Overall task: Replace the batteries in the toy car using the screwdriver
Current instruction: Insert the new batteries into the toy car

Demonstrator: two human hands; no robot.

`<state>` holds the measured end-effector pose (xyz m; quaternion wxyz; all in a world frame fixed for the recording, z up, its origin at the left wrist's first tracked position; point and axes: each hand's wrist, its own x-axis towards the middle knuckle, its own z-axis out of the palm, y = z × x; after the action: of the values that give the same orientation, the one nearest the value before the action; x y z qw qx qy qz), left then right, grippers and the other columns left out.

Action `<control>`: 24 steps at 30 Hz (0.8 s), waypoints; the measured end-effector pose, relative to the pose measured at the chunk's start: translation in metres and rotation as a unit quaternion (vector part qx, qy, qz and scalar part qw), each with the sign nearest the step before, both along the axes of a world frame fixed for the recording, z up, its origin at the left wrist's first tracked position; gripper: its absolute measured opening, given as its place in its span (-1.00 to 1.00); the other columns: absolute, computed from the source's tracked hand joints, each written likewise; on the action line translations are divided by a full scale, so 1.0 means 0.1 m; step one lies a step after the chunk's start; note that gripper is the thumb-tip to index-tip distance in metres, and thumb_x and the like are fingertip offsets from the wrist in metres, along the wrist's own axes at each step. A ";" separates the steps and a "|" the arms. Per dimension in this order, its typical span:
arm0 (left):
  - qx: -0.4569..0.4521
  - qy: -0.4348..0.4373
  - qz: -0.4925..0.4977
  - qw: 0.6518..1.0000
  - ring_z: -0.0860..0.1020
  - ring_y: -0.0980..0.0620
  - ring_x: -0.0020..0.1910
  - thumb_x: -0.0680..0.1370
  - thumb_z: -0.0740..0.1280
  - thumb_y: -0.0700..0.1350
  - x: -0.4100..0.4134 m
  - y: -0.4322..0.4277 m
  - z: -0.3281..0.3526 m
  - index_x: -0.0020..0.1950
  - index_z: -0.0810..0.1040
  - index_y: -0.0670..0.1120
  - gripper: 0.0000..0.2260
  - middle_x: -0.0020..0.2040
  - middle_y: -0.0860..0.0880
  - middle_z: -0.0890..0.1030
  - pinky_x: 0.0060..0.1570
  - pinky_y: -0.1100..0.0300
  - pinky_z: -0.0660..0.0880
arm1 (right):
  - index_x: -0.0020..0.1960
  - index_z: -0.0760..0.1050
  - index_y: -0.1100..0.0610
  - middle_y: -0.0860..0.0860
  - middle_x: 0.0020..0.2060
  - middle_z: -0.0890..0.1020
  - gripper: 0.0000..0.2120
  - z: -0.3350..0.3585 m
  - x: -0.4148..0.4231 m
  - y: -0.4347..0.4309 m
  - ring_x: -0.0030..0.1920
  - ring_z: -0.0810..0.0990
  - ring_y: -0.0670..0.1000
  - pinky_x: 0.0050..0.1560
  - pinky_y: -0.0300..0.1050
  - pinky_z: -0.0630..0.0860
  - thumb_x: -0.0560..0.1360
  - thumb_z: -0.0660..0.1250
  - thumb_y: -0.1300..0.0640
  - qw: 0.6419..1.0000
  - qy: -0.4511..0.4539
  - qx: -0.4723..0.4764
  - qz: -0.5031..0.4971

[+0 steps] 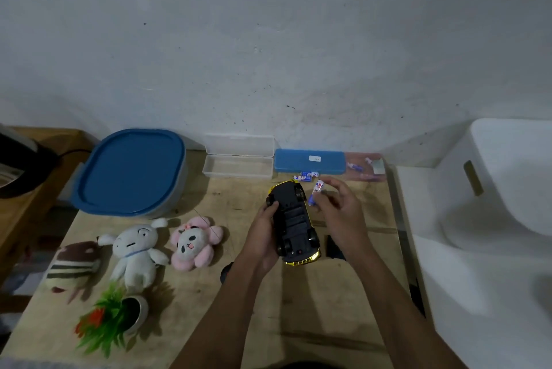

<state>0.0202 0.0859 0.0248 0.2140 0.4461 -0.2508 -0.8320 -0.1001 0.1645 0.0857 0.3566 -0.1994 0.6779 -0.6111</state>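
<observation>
Head view
Toy car: toy car (294, 221) upside down, black underside up, yellow body showing at both ends; held just above the wooden table (185, 303), right of centre.
Left hand: left hand (263, 237) wrapped around the car's left side, fingertips curled onto the underside near the far wheels.
Right hand: right hand (339, 209) pinching one battery (316, 192) between thumb and fingers, other fingers spread; battery tilted, just beside the car's far right wheel.
Spare batteries: loose batteries (305, 176) lying close together near the far edge, touching or nearly touching the blue case (309, 160).
More cells: small batteries (355, 166) at the far right corner; blurred, count unclear.
Cover: black piece (334, 246) flat on the table, just right of the car's near end, partly under the right wrist.
Clear box: clear box (238, 161) open, at the far edge, left of the blue case.
Container: blue-lidded container (131, 171) at the far left corner.
Plush toys: three plush toys (137, 252) in a row along the left side.
Plant: small potted plant (119, 315) tipped over, near left edge.
Screwdriver: cannot tell where.
</observation>
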 end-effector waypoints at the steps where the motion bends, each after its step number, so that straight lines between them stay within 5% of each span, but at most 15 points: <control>1: 0.006 0.014 -0.004 1.000 0.59 -0.24 0.20 0.63 0.23 -0.01 0.00 0.01 0.04 0.36 0.45 -0.01 -0.69 0.24 -0.19 0.61 0.15 -0.18 0.54 | 0.14 0.53 0.00 0.01 -0.21 0.69 -0.78 0.03 0.07 0.03 -0.24 0.62 -0.08 -0.14 -0.23 0.53 0.53 0.37 0.19 0.999 0.033 -0.004 0.003; 5: -0.017 0.049 -0.026 0.998 0.48 -0.27 0.34 0.64 0.21 -0.04 0.00 0.04 0.20 0.39 0.44 0.00 -0.69 0.33 -0.21 0.55 0.32 -0.24 0.40 | 0.08 0.53 -0.07 -0.15 -0.21 0.64 -0.78 0.08 0.25 0.09 -0.20 0.57 -0.22 -0.25 -0.39 0.44 0.47 0.44 0.12 0.974 0.225 0.027 0.002; 9: -0.080 0.083 -0.048 0.992 0.52 -0.22 0.31 0.66 0.17 -0.11 0.04 0.08 0.36 0.40 0.44 0.03 -0.69 0.29 -0.14 0.59 0.26 -0.17 0.44 | 0.09 0.56 -0.07 -0.27 -0.20 0.60 -0.78 0.05 0.28 0.15 -0.13 0.54 -0.26 -0.19 -0.38 0.45 0.45 0.45 0.04 0.937 0.348 0.043 -0.016; 14: -0.138 0.085 -0.075 0.984 0.50 -0.17 0.35 0.66 0.18 -0.13 0.09 0.09 0.43 0.48 0.35 0.14 -0.61 0.37 -0.09 0.54 0.39 -0.24 0.33 | 0.01 0.54 -0.01 -0.23 -0.15 0.56 -0.83 0.01 0.37 0.21 -0.08 0.52 -0.19 -0.17 -0.38 0.37 0.46 0.45 -0.01 0.947 0.311 0.034 -0.068; 24: -0.179 0.080 -0.064 0.978 0.53 -0.11 0.29 0.66 0.19 -0.13 0.13 0.11 0.54 0.47 0.34 0.24 -0.58 0.34 -0.04 0.57 0.21 -0.12 0.48 | -0.05 0.64 0.05 -0.13 -0.07 0.61 -0.79 -0.04 0.44 0.21 -0.06 0.55 -0.09 -0.23 -0.38 0.37 0.48 0.41 -0.08 0.905 0.403 0.084 -0.110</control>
<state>0.0327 0.0965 0.0783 0.2557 0.3157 -0.4059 -0.8186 -0.0565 0.1857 0.0822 -0.0010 -0.3222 0.8305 -0.4544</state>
